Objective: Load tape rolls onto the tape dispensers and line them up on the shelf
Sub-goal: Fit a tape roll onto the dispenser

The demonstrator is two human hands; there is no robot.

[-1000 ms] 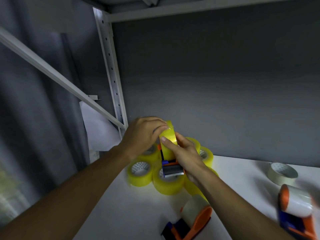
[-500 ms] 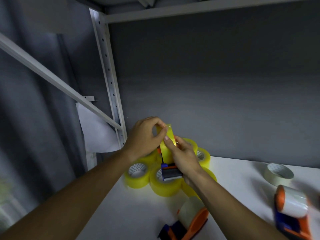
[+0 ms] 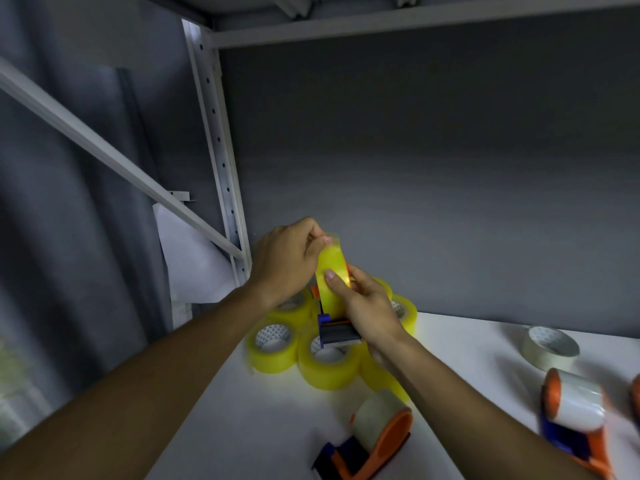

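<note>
left hand (image 3: 284, 261) pinches tape end atop yellow roll (image 3: 330, 271) | right hand (image 3: 367, 306) grips dispenser (image 3: 337, 332) w/ roll | risk: tape end sticks back, roll slips off

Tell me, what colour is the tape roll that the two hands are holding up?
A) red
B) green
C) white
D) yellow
D: the tape roll on the dispenser, held up between the left hand and the right hand, is bright yellow, like the loose yellow rolls lying on the shelf behind it.
</note>
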